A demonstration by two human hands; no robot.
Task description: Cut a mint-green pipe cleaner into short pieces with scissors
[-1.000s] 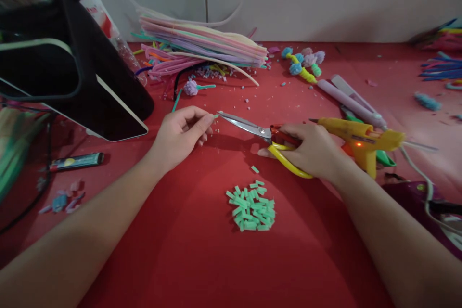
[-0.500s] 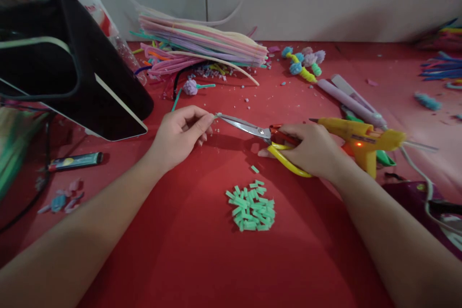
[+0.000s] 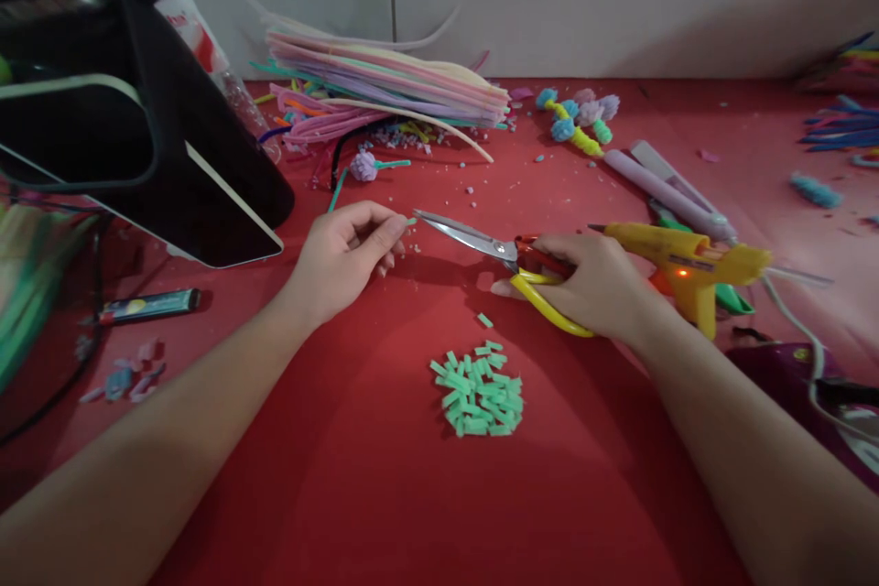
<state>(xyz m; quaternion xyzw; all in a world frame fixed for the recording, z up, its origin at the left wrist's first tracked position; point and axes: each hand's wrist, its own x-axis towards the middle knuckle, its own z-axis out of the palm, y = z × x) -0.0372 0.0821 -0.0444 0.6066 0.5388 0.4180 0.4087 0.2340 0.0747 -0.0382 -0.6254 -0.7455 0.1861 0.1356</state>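
The left hand (image 3: pixel 343 258) pinches a short fuzzy green pipe-cleaner stub (image 3: pixel 410 222) in a fingertip grip, its end offered to the steel blades, so each snip falls toward the heap of green cut pieces (image 3: pixel 479 392) on the red counter (image 3: pixel 357 476). The right hand (image 3: pixel 596 286) closes its grip through the yellow-handled scissors (image 3: pixel 504 267), blades nearly together just right of the stub.

The scene is dim and slightly underexposed, with a soft light from above and ahead. Both hands (image 3: pixel 343 261) cast faint shadows on the red tabletop (image 3: pixel 385 494) just beneath them. Focus is fair near the hands; the far left and right edges smear and bend, and nothing glares.
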